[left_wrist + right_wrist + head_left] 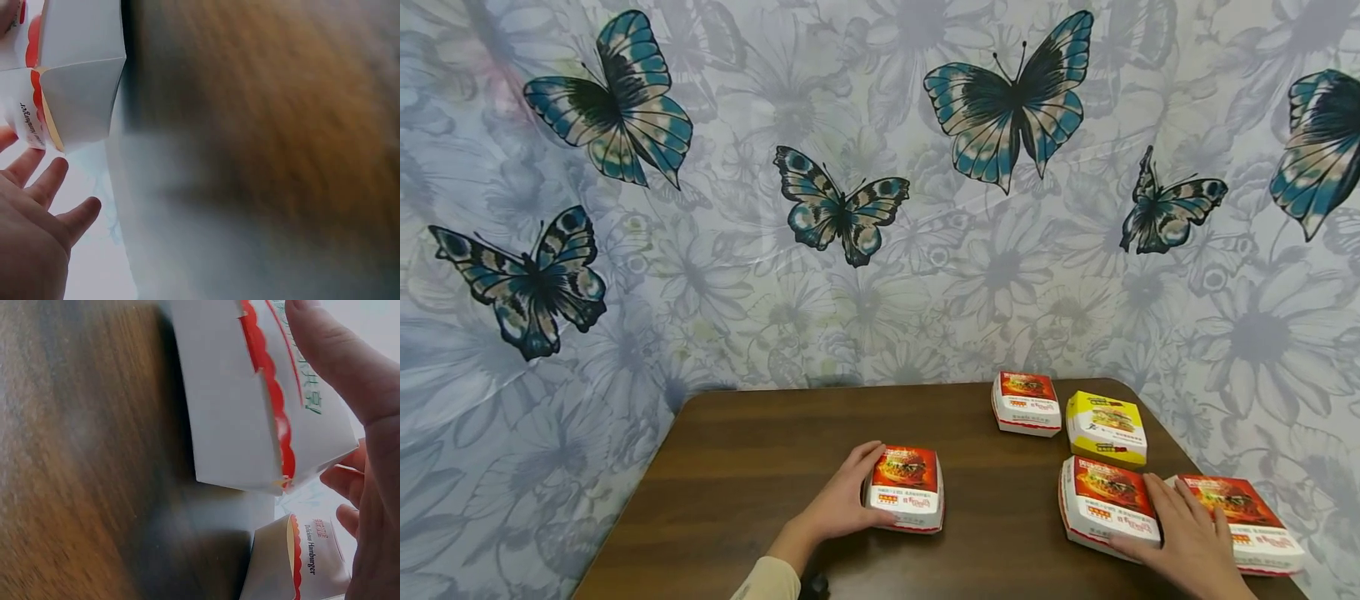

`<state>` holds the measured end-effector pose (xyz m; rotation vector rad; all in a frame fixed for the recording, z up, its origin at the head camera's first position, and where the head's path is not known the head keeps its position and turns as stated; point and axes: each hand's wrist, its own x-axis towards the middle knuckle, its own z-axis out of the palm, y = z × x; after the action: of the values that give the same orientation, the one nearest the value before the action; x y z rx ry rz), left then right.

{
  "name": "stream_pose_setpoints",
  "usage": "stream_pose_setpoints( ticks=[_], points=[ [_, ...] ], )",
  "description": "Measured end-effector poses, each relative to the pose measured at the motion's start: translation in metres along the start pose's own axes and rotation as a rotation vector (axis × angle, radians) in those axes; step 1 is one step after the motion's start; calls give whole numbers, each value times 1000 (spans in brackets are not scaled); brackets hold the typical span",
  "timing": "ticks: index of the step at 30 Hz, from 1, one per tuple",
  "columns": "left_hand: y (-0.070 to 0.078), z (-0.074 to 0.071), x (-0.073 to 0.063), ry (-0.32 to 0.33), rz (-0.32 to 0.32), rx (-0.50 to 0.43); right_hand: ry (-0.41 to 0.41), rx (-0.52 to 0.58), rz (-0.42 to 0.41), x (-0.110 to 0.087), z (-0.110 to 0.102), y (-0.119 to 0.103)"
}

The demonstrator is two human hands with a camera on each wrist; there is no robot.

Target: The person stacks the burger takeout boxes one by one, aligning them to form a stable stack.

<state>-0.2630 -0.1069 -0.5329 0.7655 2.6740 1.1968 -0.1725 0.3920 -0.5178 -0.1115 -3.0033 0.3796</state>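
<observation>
Left of the table's middle, my left hand grips a red-and-white hamburger box, thumb at its front and fingertips at its far left corner. In the left wrist view the outer fingers of that hand spread off the box. At the right, my right hand holds another red-and-white hamburger box, thumb on its front and fingers over its right side. The right wrist view shows the thumb against this box's printed wall. A third red-and-white box lies beside those fingers, partly hidden by the hand.
Behind the right-hand boxes stand a yellow hamburger box and one more red-and-white box. All rest on a brown wooden table. A butterfly-print cloth hangs behind it. A small dark object is near my left wrist.
</observation>
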Motion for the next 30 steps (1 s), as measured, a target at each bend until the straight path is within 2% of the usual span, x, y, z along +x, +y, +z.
stream_pose_setpoints(
  ticks=[6, 13, 17, 24, 30],
  points=[
    [-3, 1, -9, 18, -33, -23, -2, -2, -32, 2, -1, -2],
    [-5, 3, -16, 56, -44, -60, 109, -42, -126, 2, 2, -9],
    [-4, 3, -18, 70, -55, -58, 97, -35, -135, 1, 4, -13],
    [-7, 6, -11, 99, -80, -62, 65, 6, -157, 1, 5, -19],
    [-9, 6, -6, 102, -96, -173, 16, 33, -118, 2, 5, -24]
  ],
)
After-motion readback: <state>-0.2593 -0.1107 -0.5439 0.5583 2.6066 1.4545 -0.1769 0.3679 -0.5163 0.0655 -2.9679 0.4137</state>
